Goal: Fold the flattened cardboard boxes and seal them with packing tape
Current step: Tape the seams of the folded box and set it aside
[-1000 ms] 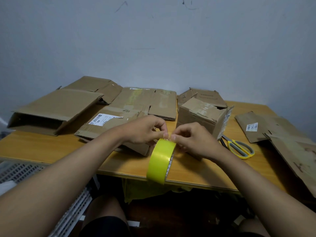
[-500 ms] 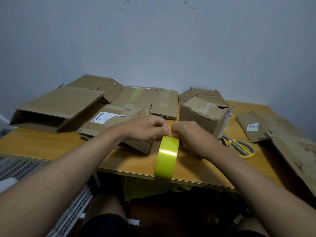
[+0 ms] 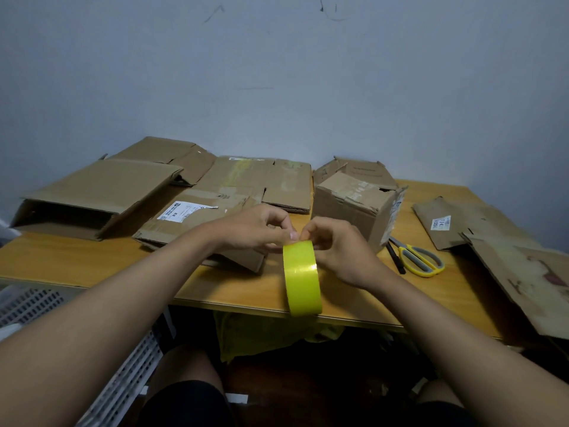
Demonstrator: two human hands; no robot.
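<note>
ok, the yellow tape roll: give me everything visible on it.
The yellow roll of packing tape is glossy, with a bright glint across its outer band. It is held on edge, its outer band facing the camera, so the core is hidden. It hangs in the air in front of the near edge of the wooden table, resting on nothing. The left hand and the right hand both pinch at its top, fingertips meeting there. No loose strip of tape shows.

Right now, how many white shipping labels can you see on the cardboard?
3: one label on the flattened box by the left hand, one on the folded box's side, one on the right flat. Others may face down.
</note>
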